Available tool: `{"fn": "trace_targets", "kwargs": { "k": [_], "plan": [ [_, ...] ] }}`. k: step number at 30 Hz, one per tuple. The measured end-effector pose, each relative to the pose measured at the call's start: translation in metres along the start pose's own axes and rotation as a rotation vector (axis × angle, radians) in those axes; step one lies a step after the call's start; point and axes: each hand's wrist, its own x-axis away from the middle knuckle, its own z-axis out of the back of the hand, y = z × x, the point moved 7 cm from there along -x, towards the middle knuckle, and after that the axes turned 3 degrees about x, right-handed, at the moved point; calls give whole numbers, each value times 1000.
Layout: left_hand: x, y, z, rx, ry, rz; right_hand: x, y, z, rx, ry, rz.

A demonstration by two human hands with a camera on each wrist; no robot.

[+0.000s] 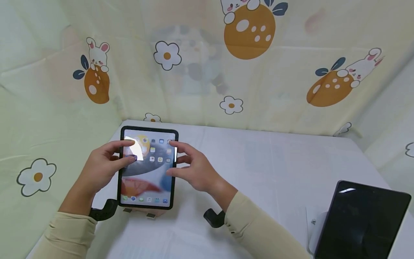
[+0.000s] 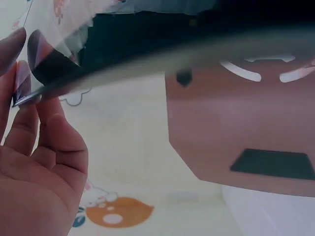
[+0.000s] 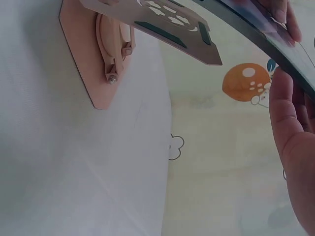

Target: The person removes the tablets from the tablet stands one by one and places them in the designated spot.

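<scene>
A black-framed tablet (image 1: 145,171) with its screen lit, showing app icons, leans on a pink stand (image 2: 236,123) with dark pads. My left hand (image 1: 105,162) holds the tablet's left side, its thumb and index finger over the screen; in the left wrist view other fingers curl below the edge. My right hand (image 1: 195,165) is at the opposite side, index finger and thumb over the right border, the remaining fingers bent by the edge. Whether a clear film lies between fingers and screen, I cannot tell.
A second, dark-screened tablet (image 1: 365,219) is propped at the right front, with a white object (image 1: 318,230) behind it. The white-covered table (image 1: 258,180) ends at a printed curtain (image 1: 194,79) at the back and sides. Black wrist mounts (image 1: 215,218) sit at both cuffs.
</scene>
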Motion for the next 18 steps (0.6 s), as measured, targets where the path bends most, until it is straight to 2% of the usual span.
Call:
{"fn": "trace_targets", "kwargs": {
  "k": [7, 12, 18],
  "plan": [
    [-1, 7, -8, 23, 10, -15, 3, -1, 7, 34, 78, 34],
    [-1, 10, -16, 13, 0, 0, 7, 1, 12, 50, 142, 16],
    [-1, 14, -24, -8, 11, 19, 11, 4, 19, 48, 180, -3]
  ]
}}
